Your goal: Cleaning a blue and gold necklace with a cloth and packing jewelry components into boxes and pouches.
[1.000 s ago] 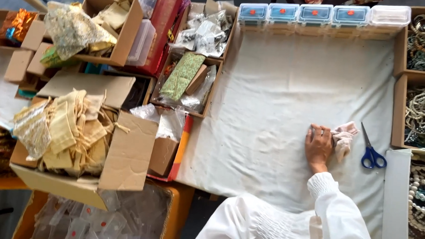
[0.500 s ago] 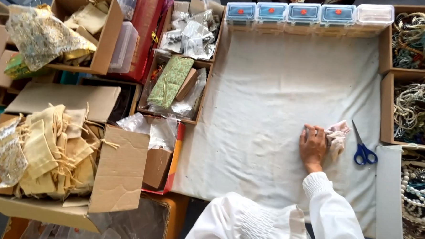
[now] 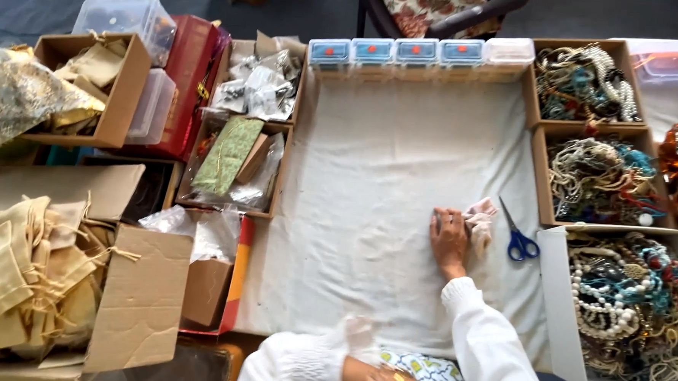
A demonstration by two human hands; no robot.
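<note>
My right hand lay palm down on the white cloth that covered the desk, its fingers spread flat and narrow together, pressing the left edge of a small pale pouch. The pouch sat crumpled on the cloth just right of the hand, touching the fingertips, not gripped. Just beside the pouch on its right lay blue-handled scissors, blades pointing away from me, apart from the hand.

My left hand was hard to make out; only a blurred white sleeve showed at the bottom edge, so I could not tell how its fingers stood.

To the right of the scissors stood three open boxes of tangled bead necklaces, one behind another. Along the far edge of the cloth ran a row of small clear cases with blue lids. On the left, cardboard boxes held beige drawstring bags, with clear plastic packets in a box farther back and a green patterned pouch between them.
</note>
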